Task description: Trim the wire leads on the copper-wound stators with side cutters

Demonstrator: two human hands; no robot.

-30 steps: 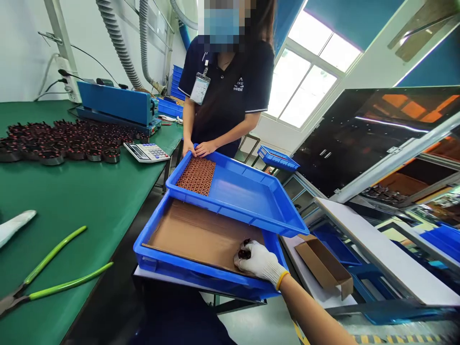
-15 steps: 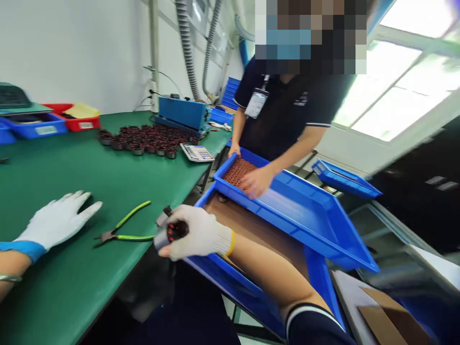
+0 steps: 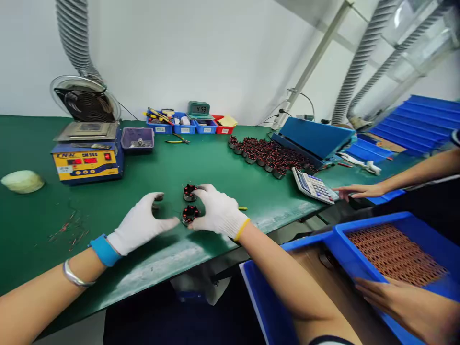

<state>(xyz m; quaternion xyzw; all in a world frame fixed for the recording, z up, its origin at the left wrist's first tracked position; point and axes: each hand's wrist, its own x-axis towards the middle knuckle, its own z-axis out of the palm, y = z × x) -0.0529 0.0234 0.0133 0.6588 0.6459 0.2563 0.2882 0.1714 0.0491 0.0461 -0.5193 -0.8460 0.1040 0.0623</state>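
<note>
My right hand [image 3: 221, 211], in a white glove with a yellow cuff, has its thumb and fingers around two round black-and-red coil parts. The farther coil part [image 3: 189, 192] and the nearer coil part [image 3: 189, 215] stand on the green table [image 3: 118, 261], one behind the other. My left hand [image 3: 142, 224], gloved in white with a blue wristband, is just left of them. Its thumb and fingers are apart with nothing between them. A green handle tip [image 3: 243, 208] of the pliers shows behind my right hand; the rest is hidden.
Several similar coil parts [image 3: 257, 152] are massed at the back right, beside a calculator [image 3: 313, 186] and a co-worker's hand [image 3: 362, 190]. A blue-yellow heating unit [image 3: 88, 160] stands left. Wire scraps [image 3: 72, 230] lie nearby. Blue trays [image 3: 381, 218] border the table's right edge.
The view has swung left. My right hand has brought the coil parts from above the trays onto the table, close to my left hand. The co-worker's hand has moved to the calculator.
</note>
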